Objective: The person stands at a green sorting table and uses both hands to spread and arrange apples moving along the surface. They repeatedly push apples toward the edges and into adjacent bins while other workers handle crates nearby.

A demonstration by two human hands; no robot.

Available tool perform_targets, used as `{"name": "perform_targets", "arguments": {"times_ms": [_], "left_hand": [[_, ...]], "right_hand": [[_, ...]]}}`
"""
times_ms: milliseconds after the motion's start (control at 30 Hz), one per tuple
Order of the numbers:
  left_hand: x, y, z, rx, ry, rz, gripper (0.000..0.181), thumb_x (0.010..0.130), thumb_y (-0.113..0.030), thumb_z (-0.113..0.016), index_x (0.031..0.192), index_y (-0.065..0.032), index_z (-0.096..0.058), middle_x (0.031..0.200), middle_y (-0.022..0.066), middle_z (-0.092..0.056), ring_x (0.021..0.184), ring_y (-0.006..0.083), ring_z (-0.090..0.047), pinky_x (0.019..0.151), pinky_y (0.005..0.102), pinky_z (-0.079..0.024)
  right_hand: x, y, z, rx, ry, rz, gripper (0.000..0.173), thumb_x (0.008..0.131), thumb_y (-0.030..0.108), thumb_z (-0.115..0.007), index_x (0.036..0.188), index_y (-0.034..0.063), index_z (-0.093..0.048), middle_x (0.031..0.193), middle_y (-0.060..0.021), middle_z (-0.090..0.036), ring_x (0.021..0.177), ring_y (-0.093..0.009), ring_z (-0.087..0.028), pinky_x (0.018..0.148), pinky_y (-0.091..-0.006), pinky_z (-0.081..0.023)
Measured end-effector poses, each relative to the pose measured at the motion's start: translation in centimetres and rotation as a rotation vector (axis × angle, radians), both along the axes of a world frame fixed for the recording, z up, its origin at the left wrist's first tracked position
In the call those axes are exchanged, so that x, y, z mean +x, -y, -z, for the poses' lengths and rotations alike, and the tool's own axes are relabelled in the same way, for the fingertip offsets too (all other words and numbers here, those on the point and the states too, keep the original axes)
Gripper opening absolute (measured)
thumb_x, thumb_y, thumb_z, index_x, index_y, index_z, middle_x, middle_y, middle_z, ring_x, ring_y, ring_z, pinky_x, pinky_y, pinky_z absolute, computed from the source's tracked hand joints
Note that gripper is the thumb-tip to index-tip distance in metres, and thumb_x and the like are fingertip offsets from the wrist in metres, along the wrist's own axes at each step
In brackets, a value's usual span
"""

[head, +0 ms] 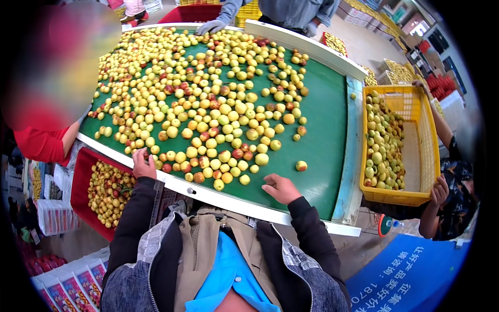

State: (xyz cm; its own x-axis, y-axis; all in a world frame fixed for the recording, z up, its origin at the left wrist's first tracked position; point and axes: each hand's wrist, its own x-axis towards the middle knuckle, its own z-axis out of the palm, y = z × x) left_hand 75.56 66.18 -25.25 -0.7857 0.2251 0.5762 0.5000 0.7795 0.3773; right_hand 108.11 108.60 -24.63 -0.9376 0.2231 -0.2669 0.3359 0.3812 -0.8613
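A green conveyor belt [319,117] with a white metal edge spreads before me, covered with many small yellow-green fruits, likely jujubes [224,109], some with red or brown patches. At the near edge, my left hand [144,163] touches a dark red fruit [146,155] with its fingers; whether it grips the fruit is unclear. My right hand [280,188] rests low over the bare green belt, fingers apart and nothing seen in it. A lone fruit [301,165] lies just beyond my right hand. The nearest of the massed fruits are to its left.
Below my left arm stands a red bin [84,183] of fruit. At the right a person holds a yellow plastic crate [432,136], partly filled with fruit. A gloved co-worker's hand [211,27] reaches over the far edge. Another person in a red sleeve [43,144] stands at the left.
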Motion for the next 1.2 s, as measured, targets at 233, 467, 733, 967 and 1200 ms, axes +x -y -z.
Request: {"name": "perform_targets", "arguments": {"times_ms": [233, 467, 733, 967, 1200], "left_hand": [[0.4, -1.0, 0.6, -0.003, 0.135, -0.042, 0.034, 0.094, -0.015, -0.072, 0.127, -0.0098, -0.065, 0.133, 0.0114, -0.061, 0.094, 0.0301, -0.071, 0.077, 0.0388, -0.058], [0.3, -0.7, 2.0, 0.045, 0.108, -0.023, 0.036, 0.093, -0.014, -0.071, 0.128, -0.0076, -0.065, 0.134, 0.0127, -0.06, 0.114, 0.0334, -0.066, 0.09, 0.041, -0.056], [2.7, -4.3, 1.8, -0.004, -0.047, 0.054, 0.042, 0.09, -0.008, -0.073, 0.13, -0.0019, -0.063, 0.136, 0.0189, -0.054, 0.13, 0.0379, -0.055, 0.108, 0.0455, -0.048], [4.2, -5.4, 3.4, -0.117, -0.142, 0.139, 0.053, 0.088, -0.014, -0.073, 0.138, -0.0037, -0.059, 0.156, 0.0287, -0.042, 0.142, 0.0474, -0.041, 0.117, 0.0584, -0.034], [5.4, -6.5, 3.7, -0.281, -0.163, 0.182, 0.057, 0.096, -0.027, -0.065, 0.146, -0.002, -0.052, 0.159, 0.0305, -0.039, 0.145, 0.0509, -0.038, 0.119, 0.062, -0.031]], "right_hand": [[1.0, -0.7, 0.2, 0.012, -0.024, 0.02, 0.04, 0.094, 0.027, -0.075, 0.121, -0.0009, -0.067, 0.102, -0.0166, -0.077, 0.093, -0.03, -0.075, 0.084, -0.0401, -0.059], [1.3, -6.1, 0.0, 0.478, -0.125, 0.422, 0.048, 0.088, 0.031, -0.079, 0.126, 0.0055, -0.066, 0.111, -0.0125, -0.071, 0.092, -0.033, -0.072, 0.08, -0.0442, -0.058], [1.9, -9.1, 2.0, 0.572, 0.043, 0.292, 0.071, 0.09, 0.034, -0.077, 0.149, 0.0035, -0.051, 0.151, -0.0242, -0.05, 0.134, -0.041, -0.055, 0.111, -0.0477, -0.048], [-0.1, -10.6, 0.8, 0.357, -0.147, 0.144, 0.068, 0.089, 0.036, -0.08, 0.144, 0.0038, -0.057, 0.149, -0.0271, -0.052, 0.138, -0.043, -0.051, 0.113, -0.0486, -0.046], [-4.9, -33.0, 5.1, 0.861, -0.18, 0.64, 0.076, 0.09, 0.042, -0.079, 0.149, 0.0025, -0.051, 0.156, -0.0316, -0.042, 0.142, -0.047, -0.042, 0.118, -0.0512, -0.04]]}}
